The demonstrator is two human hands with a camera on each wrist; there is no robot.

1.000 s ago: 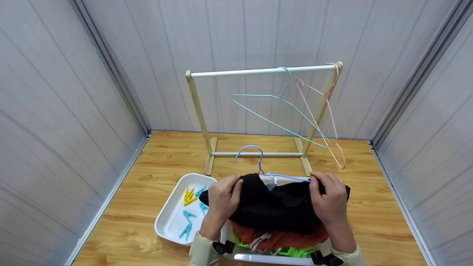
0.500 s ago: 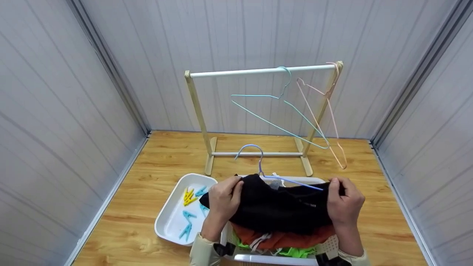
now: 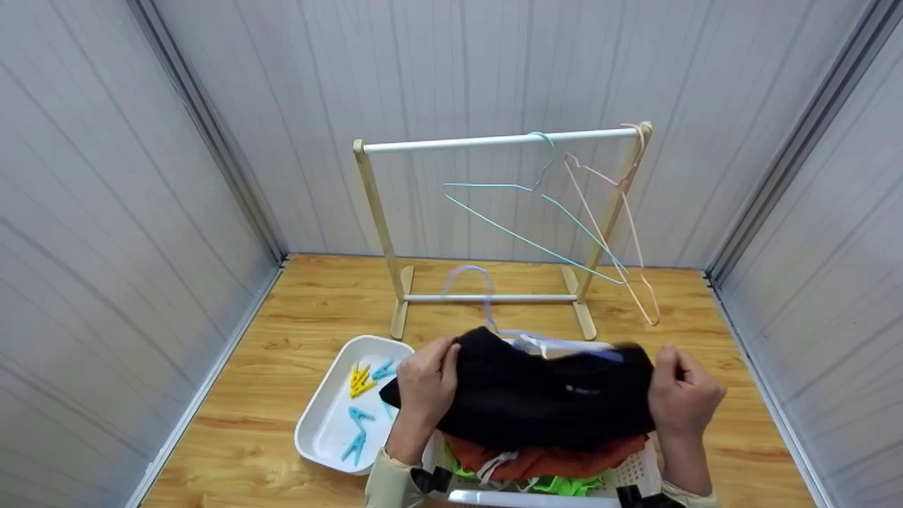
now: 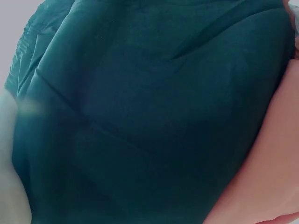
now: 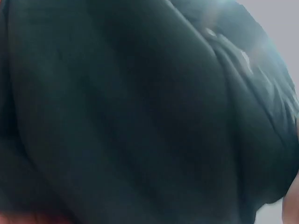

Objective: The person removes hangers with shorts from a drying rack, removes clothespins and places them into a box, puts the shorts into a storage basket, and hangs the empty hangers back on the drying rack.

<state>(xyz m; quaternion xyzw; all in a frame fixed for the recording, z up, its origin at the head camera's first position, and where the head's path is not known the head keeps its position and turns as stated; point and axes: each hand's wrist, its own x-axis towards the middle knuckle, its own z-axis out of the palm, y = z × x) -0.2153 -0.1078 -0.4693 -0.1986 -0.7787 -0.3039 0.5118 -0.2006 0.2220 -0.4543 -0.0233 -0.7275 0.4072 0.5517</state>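
A black garment with a small pale mark is spread between both hands in the head view. My left hand grips its left upper part, thumb over the cloth. A purple hanger has its hook rising above the cloth, and its right arm runs behind the upper edge. My right hand has curled fingers right at the garment's right edge; I cannot tell whether cloth is pinched in them. Dark cloth fills the left wrist view, with a gathered edge at upper left, and also the right wrist view, hiding the fingers.
Beneath the garment stands a white basket holding orange cloth and green cloth. To its left, a white tray contains yellow and blue clothespins. A rack behind carries a teal hanger and a pink hanger.
My right hand has moved to the right, outward along the garment's upper edge. The purple hanger's hook has shifted slightly left and up and is blurred. My left hand has barely moved.
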